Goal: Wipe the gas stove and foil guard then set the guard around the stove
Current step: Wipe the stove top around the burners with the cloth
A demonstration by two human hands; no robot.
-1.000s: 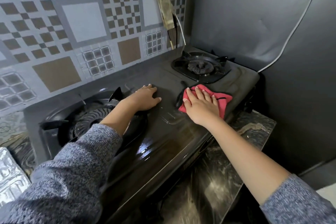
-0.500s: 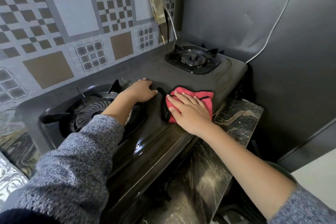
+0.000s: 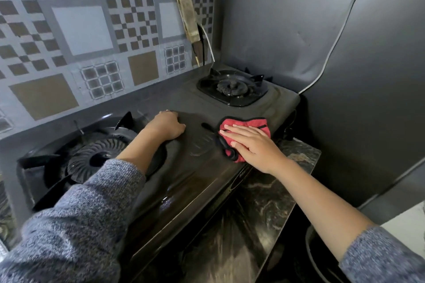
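Observation:
A black two-burner gas stove runs from the lower left to the back right. Its left burner is partly hidden by my left forearm, and its right burner is in plain sight. My left hand rests on the stove top between the burners, fingers curled, holding nothing. My right hand lies flat on a red cloth with black trim, pressing it onto the stove top near the front right edge. I cannot make out the foil guard in this frame.
A patterned tiled wall stands behind the stove, with a power strip hanging on it. A grey wall with a white cable closes off the right side. The stove stands on a dark marbled counter. A dark round container sits at the lower right.
My right hand slid the red cloth toward my left hand, then back to the right. My left hand stayed in place on the stove. The camera view shifted a little.

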